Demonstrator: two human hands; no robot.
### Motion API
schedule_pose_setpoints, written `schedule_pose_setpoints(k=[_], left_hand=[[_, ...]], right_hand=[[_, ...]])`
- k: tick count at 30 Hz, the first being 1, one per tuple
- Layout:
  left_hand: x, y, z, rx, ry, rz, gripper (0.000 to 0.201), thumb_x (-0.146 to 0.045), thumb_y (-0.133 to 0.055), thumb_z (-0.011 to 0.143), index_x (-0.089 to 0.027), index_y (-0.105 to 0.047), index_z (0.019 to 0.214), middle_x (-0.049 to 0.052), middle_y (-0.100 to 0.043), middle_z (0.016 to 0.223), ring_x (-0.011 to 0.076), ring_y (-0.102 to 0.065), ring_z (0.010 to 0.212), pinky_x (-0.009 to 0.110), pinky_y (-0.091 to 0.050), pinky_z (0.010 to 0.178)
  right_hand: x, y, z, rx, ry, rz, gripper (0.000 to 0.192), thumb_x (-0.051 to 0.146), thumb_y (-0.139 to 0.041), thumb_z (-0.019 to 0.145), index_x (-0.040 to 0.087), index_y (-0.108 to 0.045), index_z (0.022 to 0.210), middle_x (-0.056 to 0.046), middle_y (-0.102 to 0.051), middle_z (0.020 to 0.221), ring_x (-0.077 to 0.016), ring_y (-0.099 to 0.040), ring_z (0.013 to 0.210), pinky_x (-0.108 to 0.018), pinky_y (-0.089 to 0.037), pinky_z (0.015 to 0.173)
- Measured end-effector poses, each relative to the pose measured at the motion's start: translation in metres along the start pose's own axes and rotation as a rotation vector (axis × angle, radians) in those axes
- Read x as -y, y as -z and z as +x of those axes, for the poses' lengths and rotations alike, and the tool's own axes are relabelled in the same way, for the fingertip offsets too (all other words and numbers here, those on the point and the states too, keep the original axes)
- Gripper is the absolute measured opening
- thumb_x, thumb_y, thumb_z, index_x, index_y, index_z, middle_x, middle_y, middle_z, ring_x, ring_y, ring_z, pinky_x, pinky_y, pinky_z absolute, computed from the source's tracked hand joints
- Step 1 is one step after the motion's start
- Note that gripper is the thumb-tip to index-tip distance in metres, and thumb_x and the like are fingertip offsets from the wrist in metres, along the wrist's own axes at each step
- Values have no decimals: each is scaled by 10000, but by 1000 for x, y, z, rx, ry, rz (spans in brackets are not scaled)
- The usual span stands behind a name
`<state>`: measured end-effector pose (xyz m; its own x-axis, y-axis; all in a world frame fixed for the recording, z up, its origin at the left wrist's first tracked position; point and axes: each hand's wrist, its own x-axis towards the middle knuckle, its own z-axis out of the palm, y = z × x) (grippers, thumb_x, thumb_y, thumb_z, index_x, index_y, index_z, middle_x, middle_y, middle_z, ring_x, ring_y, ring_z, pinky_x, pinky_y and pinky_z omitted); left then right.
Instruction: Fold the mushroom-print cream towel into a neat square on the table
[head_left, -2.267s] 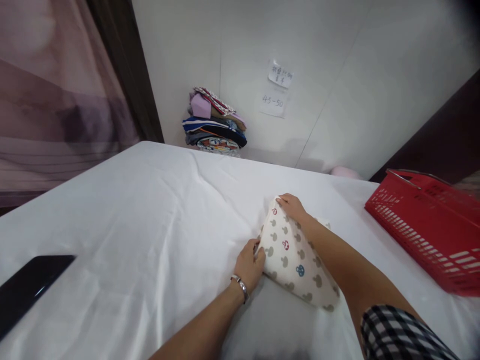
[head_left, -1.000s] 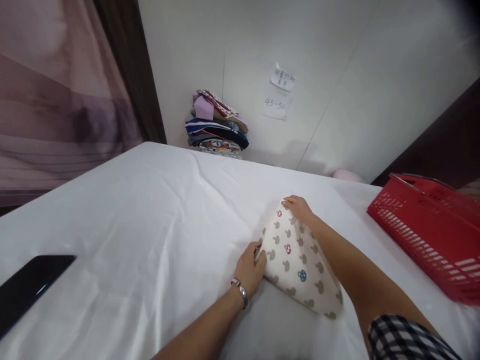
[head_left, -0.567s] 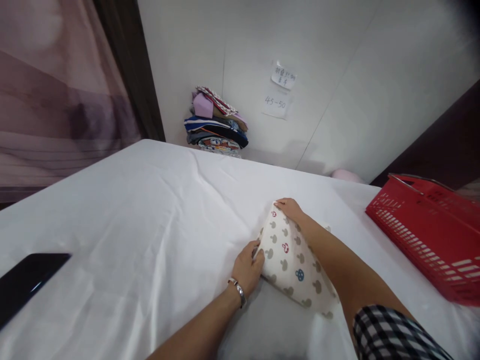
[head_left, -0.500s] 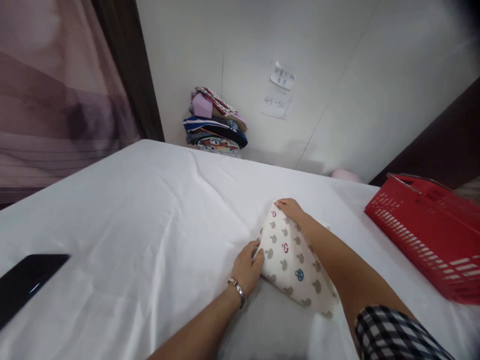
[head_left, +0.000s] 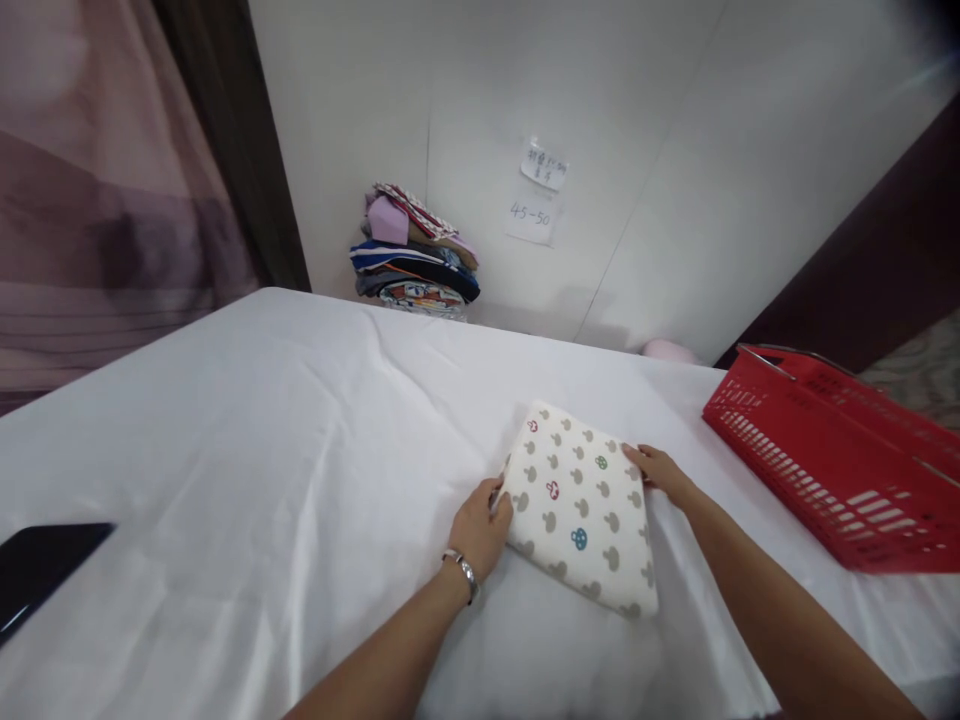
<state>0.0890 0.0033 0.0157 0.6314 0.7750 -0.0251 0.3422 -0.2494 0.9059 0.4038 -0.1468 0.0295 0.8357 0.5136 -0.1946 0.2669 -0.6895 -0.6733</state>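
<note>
A red basket (head_left: pixel 832 470) sits on the white sheet (head_left: pixel 225 450) at the right, with slotted sides and a metal handle along its rim; its high near wall hides what is inside. The cloth (head_left: pixel 577 500), white with grey, red, blue and green mushrooms, lies folded into a flat, roughly square pad on the sheet, between the two hands and well apart from the basket. The left hand (head_left: pixel 480 525), a bracelet (head_left: pixel 463 572) at its wrist, is nearly closed, thumb on top, pinching the cloth's left edge. The right hand (head_left: pixel 660 472) is partly curled, fingertips touching the cloth's upper right edge; whether it grips or merely rests there I can't tell. A dark flat device (head_left: pixel 49 565) lies far left. Beyond the sheet, folded clothes (head_left: pixel 416 265) are stacked against the wall (head_left: pixel 630 120), near two paper notes (head_left: pixel 531 220).
</note>
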Motion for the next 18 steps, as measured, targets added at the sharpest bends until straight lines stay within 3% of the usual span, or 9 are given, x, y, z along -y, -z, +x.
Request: schedule_pose_setpoints(k=[3,8,12,15,18], left_hand=[[-1,0,0,-19,-23,-8,237,-283,-415,810,-198,-570,968,27,-641,839,163,-568,744,294,-422,722],[0,1,1,-94,-70,-19,283,-343,-424,812,-204,-538,1031,12,-612,784,142,-551,658,273,-435,653],[0,1,4,-65,16,-60,319,-369,-429,818,-203,-474,1086,-9,-579,734,95,-504,501,218,-418,498],[-2,1,7,10,192,-120,325,-362,-440,817,-205,-432,1101,-26,-553,702,73,-490,435,177,-378,407],[-1,2,9,40,235,-119,320,-357,-449,815,-209,-419,1097,-36,-540,676,73,-493,424,172,-370,397]], right_hand=[[0,-11,-7,-45,-57,234,428,503,-648,632,167,-621,896,-105,-683,825,-231,-637,689,-310,-497,559],[40,-21,13,-144,169,461,422,426,-650,632,151,-597,947,-77,-675,802,-207,-640,676,-292,-512,576],[73,-30,42,-209,231,228,460,431,-549,722,146,-558,1084,-82,-671,872,-208,-645,733,-288,-503,602],[78,-41,55,-214,191,74,454,413,-574,712,139,-574,1074,-127,-661,940,-262,-628,858,-331,-485,694],[77,-49,54,-217,180,-7,476,401,-594,709,139,-567,1106,-167,-622,1056,-316,-546,1038,-386,-420,839]])
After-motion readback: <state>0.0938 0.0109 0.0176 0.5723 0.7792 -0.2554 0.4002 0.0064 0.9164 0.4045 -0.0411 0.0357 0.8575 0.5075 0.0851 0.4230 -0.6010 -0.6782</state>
